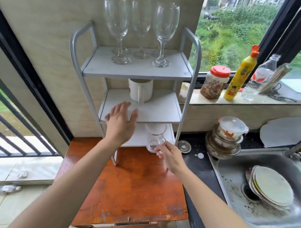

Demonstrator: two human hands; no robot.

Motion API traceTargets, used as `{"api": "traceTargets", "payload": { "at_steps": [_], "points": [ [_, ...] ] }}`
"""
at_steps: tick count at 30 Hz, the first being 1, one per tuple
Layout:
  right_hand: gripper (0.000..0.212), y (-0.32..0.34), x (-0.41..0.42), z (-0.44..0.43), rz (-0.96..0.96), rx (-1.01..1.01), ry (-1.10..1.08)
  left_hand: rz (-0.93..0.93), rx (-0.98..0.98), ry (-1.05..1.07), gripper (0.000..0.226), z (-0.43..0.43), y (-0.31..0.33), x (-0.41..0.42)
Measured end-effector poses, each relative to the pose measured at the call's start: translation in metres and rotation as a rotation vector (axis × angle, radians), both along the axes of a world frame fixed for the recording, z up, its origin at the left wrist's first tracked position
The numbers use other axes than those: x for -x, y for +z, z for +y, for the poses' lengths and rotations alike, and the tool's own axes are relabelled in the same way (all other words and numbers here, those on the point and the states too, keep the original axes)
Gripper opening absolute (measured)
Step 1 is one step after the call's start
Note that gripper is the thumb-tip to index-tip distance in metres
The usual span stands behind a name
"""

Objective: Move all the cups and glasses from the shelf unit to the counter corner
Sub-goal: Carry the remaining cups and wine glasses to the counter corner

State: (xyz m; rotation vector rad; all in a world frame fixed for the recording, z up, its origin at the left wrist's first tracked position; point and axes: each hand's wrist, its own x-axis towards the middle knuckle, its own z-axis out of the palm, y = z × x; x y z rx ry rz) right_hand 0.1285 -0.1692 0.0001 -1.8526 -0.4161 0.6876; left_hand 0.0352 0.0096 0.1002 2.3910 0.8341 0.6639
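A white three-tier shelf unit (138, 72) stands on an orange wooden table (133, 186). Several wine glasses (164, 35) stand on its top tier. A white mug (140, 91) sits on the middle tier, handle toward me. My right hand (170, 156) grips the handle of a clear glass mug (153, 140) at the front edge of the bottom tier. My left hand (121, 122) hovers, fingers spread, in front of the middle tier, holding nothing.
A black counter (196, 162) and a steel sink (229, 189) with stacked plates (272, 188) lie to the right. Stacked bowls with a lidded container (227, 134) stand by the sink. A jar (215, 82), yellow bottle (240, 75) and plastic bottle (259, 78) line the windowsill.
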Motion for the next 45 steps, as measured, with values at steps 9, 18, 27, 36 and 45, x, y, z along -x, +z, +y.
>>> {"api": "traceTargets", "payload": {
  "at_steps": [9,18,27,36,45],
  "points": [
    [0.027,-0.012,0.023,-0.047,0.037,-0.055,-0.02,-0.539,0.902,-0.018,0.013,-0.003,0.04,-0.061],
    [0.028,-0.023,0.042,-0.085,0.022,-0.081,-0.087,-0.672,0.844,0.04,0.021,-0.026,0.011,-0.031],
    [0.024,-0.022,0.057,-0.158,0.062,-0.252,-0.25,-0.727,0.91,-0.011,0.045,-0.133,-0.008,0.02],
    [0.057,-0.01,0.076,-0.354,-0.025,-0.382,-0.568,-0.591,0.968,-0.225,0.042,-0.33,-0.009,-0.003],
    [0.071,0.023,0.113,-0.613,-0.084,-0.411,-1.005,-0.372,1.059,-0.565,0.035,-0.604,-0.018,-0.028]
  ]
}}
